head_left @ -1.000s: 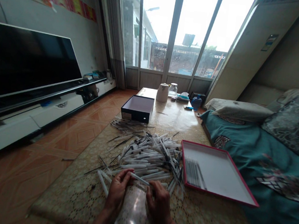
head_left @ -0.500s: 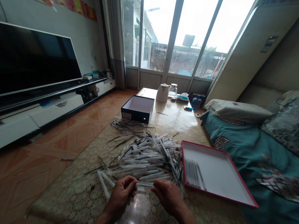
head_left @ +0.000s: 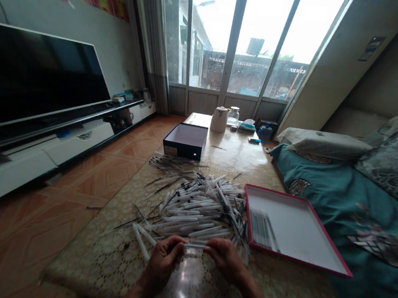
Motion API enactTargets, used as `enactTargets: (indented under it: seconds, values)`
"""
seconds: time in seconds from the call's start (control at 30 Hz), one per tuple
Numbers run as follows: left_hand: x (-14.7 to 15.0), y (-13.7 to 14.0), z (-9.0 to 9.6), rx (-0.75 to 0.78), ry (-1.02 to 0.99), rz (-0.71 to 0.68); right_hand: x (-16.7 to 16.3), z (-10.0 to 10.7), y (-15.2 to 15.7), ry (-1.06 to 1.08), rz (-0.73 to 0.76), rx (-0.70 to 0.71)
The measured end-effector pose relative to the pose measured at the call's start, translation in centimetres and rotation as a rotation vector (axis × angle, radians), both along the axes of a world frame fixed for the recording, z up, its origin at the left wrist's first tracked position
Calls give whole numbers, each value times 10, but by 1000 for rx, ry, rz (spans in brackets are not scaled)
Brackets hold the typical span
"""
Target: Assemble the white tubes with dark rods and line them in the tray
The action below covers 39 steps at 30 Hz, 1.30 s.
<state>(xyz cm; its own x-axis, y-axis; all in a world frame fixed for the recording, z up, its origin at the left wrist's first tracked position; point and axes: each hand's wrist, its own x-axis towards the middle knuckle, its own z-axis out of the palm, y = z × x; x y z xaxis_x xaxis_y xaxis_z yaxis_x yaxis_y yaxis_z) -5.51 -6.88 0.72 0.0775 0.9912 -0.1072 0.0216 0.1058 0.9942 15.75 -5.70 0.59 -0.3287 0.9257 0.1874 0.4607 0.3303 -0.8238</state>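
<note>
Between my two hands a thin whitish pen barrel (head_left: 195, 246) lies level, just above the near part of the table. My left hand (head_left: 165, 259) pinches its left end and my right hand (head_left: 225, 258) pinches the right end; the fingers hide both tips. Just beyond my hands spreads a loose pile of white pen barrels (head_left: 188, 214), mixed with thin dark sticks that look like refills. Two white barrels (head_left: 141, 241) lie apart beside my left hand. Right of the pile, a shallow red-rimmed box lid (head_left: 303, 236) holds a row of grey-looking pens (head_left: 263, 229) along its left side.
A dark open box (head_left: 183, 151) stands behind the pile, with dark thin sticks (head_left: 171, 163) in front of it. Farther back on the patterned table (head_left: 95, 256) are a kettle (head_left: 219, 119), a glass jar (head_left: 233, 116) and a tissue pack (head_left: 247, 124). A sofa (head_left: 327, 181) borders the right side.
The view has shifted slightly, so the table things appear a little higher and farther right. Both hands keep hold of the barrel, and the right hand's fingers sit slightly differently on its end.
</note>
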Motion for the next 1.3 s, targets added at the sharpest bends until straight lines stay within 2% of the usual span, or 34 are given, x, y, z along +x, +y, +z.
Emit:
enactTargets:
  seconds: [0.13,0.3,0.4,0.57,0.67,0.73,0.8,0.9,0.97,1.07,1.17,1.23,1.3]
  values:
    - [1,-3,-2,46,48,5,0,3,6,84,56,-173]
    - [1,-1,-1,57,42,-4,-2,1,4,174,19,-240]
    - [4,5,0,-12,-80,1,-4,1,-4,90,25,-184]
    - [14,11,0,-226,-338,159,-4,-1,-13,-179,-3,-35]
    - [16,8,4,-262,-239,98,2,-1,-10,-368,-19,65]
    - [13,7,9,-162,-23,-32,7,1,-7,-472,-29,150]
    - [6,8,13,4,191,-178,12,3,-4,-539,-20,222]
    - [-5,13,15,169,385,-368,16,3,-2,-606,16,301]
    - [-10,17,11,239,492,-446,16,2,-2,-635,28,346]
    - [-11,21,3,337,617,-504,15,-1,-2,-666,53,413]
    - [-10,22,-6,404,650,-539,15,-4,-4,-691,82,473]
    - [-10,21,-11,447,656,-551,15,-7,-5,-669,74,466]
    - [-11,20,-15,496,663,-540,13,-11,-6,-613,56,402]
